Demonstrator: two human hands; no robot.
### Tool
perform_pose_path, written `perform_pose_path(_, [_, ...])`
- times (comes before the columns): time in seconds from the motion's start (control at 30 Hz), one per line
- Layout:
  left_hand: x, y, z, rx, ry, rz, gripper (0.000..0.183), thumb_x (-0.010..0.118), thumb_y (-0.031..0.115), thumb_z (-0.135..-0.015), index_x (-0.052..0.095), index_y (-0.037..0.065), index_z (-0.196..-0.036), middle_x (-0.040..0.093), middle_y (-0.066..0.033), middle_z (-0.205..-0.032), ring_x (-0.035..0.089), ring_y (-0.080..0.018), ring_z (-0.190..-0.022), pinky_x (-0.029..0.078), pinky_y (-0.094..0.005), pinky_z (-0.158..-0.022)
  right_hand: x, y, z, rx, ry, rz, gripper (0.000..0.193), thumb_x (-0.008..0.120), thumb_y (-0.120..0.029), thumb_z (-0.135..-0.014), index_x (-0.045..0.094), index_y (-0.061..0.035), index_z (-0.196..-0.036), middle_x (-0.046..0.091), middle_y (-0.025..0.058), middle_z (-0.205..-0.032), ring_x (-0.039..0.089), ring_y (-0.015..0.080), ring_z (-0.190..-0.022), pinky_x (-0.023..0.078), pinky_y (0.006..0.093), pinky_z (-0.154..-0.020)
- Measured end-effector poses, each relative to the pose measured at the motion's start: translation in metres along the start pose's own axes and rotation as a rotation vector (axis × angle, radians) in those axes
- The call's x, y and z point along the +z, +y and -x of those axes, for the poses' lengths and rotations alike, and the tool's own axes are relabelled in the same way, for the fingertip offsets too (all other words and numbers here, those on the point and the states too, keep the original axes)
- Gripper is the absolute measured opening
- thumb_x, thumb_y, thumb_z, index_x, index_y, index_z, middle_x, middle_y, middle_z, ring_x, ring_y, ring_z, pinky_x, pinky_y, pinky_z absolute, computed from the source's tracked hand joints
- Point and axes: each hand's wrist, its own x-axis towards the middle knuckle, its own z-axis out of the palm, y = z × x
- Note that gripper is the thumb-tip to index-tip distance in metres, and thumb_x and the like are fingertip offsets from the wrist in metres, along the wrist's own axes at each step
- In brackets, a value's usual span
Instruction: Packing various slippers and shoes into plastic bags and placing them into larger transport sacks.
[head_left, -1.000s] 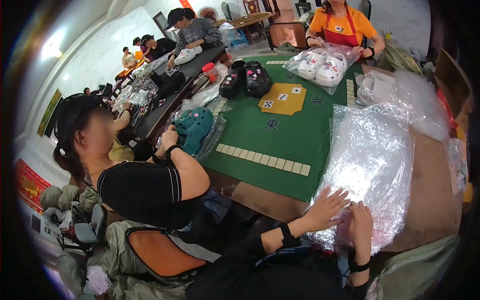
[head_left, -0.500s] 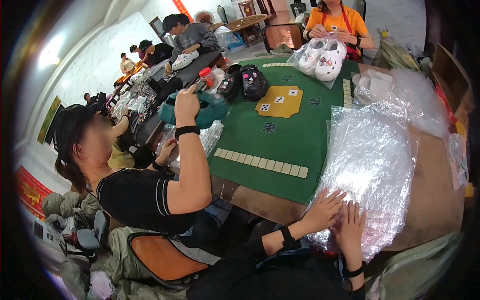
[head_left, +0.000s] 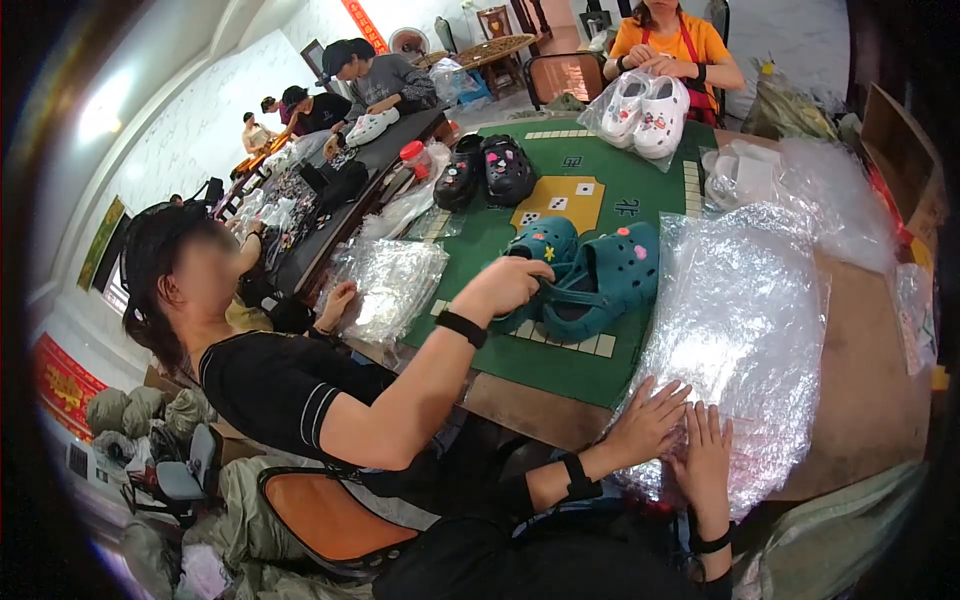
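A thick stack of clear plastic bags (head_left: pixel 735 320) lies in front of me on the table's right side. My left hand (head_left: pixel 650 420) rests flat on its near left edge, fingers stretched out. Close beside it, my right hand (head_left: pixel 703 455) also lies on the bags with its fingers extended. Just left of the stack is a pair of teal clogs (head_left: pixel 605 285) with small coloured charms, on the green mat (head_left: pixel 480 260). A co-worker's hand (head_left: pixel 508 287) on my left is at the left clog.
Black clogs (head_left: pixel 485 170) stand farther back on the mat. Across the table, a person in orange (head_left: pixel 675 45) holds bagged white clogs (head_left: pixel 645 115). Another bag stack (head_left: pixel 390 285) lies by the co-worker. A cardboard box (head_left: pixel 900 150) stands at the right edge.
The co-worker on my left has brought the teal clogs down and rightward onto the mat beside my bag stack. My hands stay in nearly the same place on the bags.
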Motion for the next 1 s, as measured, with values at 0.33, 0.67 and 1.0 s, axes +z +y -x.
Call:
perform_pose_path(0.33, [-0.0035,0.0022,-0.0002,0.017,0.055,-0.002,0.054,0.065,0.023,-0.078,0.049,0.002,-0.125,0.039,-0.0131,-0.143,0.032,-0.0281,-0.136,0.016,-0.0532,-0.112,-0.0006,-0.0015,-0.0001,0.007,0.001,0.008,0.084,0.074,-0.030,-0.071,0.035,-0.0073,-0.142,0.036,0.0123,-0.146,0.027,0.0320,-0.138,0.012,0.0532,-0.114])
perform_pose_path(0.67, [-0.0003,0.0014,0.0012,0.019,0.066,-0.001,0.053,0.065,0.023,-0.078,0.051,0.001,-0.123,0.040,-0.0133,-0.143,0.032,-0.0286,-0.136,0.016,-0.0539,-0.112,-0.0024,-0.0032,0.0000,0.012,-0.017,0.019,0.084,0.073,-0.034,-0.072,0.035,-0.0066,-0.142,0.036,0.0122,-0.146,0.027,0.0320,-0.138,0.012,0.0527,-0.114])
perform_pose_path(1.0, [-0.0003,0.0012,0.0006,0.021,0.077,0.008,0.052,0.066,0.022,-0.077,0.051,0.001,-0.123,0.040,-0.0135,-0.143,0.031,-0.0289,-0.136,0.016,-0.0547,-0.111,-0.0017,-0.0024,0.0001,0.007,-0.002,0.012,0.082,0.073,-0.034,-0.073,0.036,-0.0077,-0.141,0.037,0.0128,-0.145,0.029,0.0332,-0.137,0.014,0.0529,-0.114])
